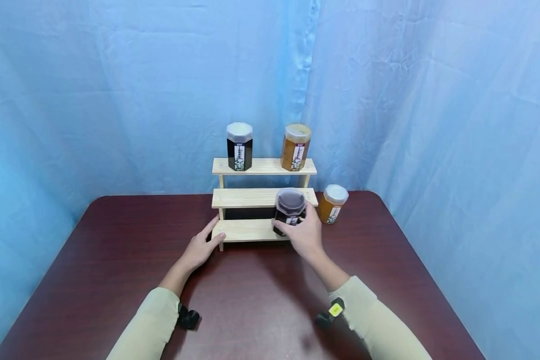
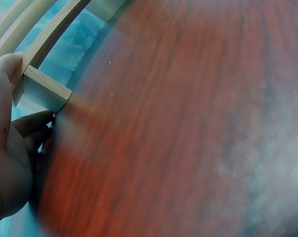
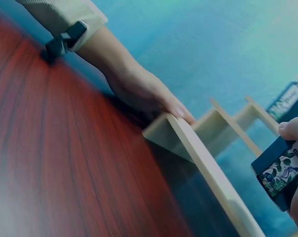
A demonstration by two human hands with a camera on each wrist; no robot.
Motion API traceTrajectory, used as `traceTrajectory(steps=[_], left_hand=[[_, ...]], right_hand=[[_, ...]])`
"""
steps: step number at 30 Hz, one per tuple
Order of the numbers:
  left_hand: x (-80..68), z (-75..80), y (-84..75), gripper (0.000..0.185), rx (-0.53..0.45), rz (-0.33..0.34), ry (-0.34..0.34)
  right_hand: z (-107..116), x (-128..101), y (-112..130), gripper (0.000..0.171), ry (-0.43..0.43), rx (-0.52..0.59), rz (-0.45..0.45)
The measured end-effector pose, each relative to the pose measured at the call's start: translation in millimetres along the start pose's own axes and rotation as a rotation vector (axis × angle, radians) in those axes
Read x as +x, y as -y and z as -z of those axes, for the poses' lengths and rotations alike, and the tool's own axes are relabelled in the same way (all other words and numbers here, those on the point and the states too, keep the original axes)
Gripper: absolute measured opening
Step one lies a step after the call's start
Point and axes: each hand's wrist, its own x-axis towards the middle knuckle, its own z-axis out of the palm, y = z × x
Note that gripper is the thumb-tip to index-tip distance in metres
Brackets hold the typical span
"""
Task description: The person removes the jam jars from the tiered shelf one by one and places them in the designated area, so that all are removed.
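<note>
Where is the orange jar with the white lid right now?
In the head view, the orange jar with the white lid stands on the table just right of the wooden stepped shelf, beyond the right hand gripping a dark jar.

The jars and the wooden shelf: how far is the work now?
Two jars, dark and amber, stand on the top step. The right hand holds a dark jar at the lowest step; the left hand steadies the shelf. One amber jar waits on the table.

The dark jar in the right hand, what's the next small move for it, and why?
Probably lower the dark jar onto the bottom step of the wooden rack. The right hand grips it just over that step, and the left hand steadies the rack's left end.
</note>
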Motion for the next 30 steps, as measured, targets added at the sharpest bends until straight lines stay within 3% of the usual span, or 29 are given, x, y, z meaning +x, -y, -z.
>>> traceTrajectory(steps=[17,24,30], left_hand=[[0.7,1.3,0.1,0.077,0.004,0.021,0.010],[0.0,3.2,-1.2,0.075,0.009,0.016,0.006],[1.3,2.1,-1.6,0.073,0.021,0.013,0.007]], right_hand=[[123.4,32.4,-41.3,0.086,-0.102,-0.213,-0.086],[157.3,55.8,-65.9,0.087,-0.079,-0.191,-0.150],[170.3,75.1,-88.7,0.085,-0.095,-0.176,-0.174]])
